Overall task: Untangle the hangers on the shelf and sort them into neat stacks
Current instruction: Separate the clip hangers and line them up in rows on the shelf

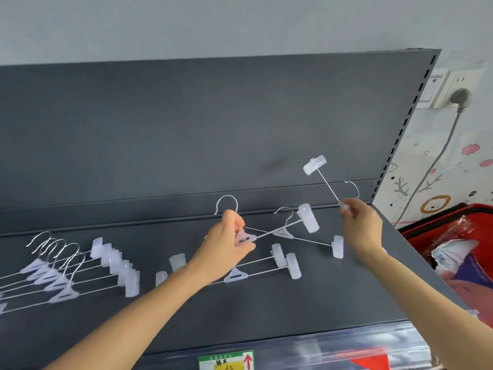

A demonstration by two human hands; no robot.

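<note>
- Progress check from my end: the stack at the left of the shelf looks sorted. That's five or so hangers lined up, hooks and clips all facing the same way.
- My left hand is pinched on the plastic centre piece of the crossed hanger mid-shelf, with its hook poking up behind the fingers.
- That one's wire runs across the second hanger just to its right, so I'd say that crossing is what's left of the tangle.
- My right hand has its fingers closed around the middle of the lifted hanger. It's tipped up off the shelf at the far right, with one clip high against the back panel.
- Nearer to me, the loose pair lies roughly parallel, partly under my left forearm. It doesn't look snagged, but it isn't stacked either.
- My guess is a bit past halfway. I need to free the two crossed ones, then move those, the lifted one and the loose pair over to the stack.
- The red basket off the right end isn't involved.
</note>
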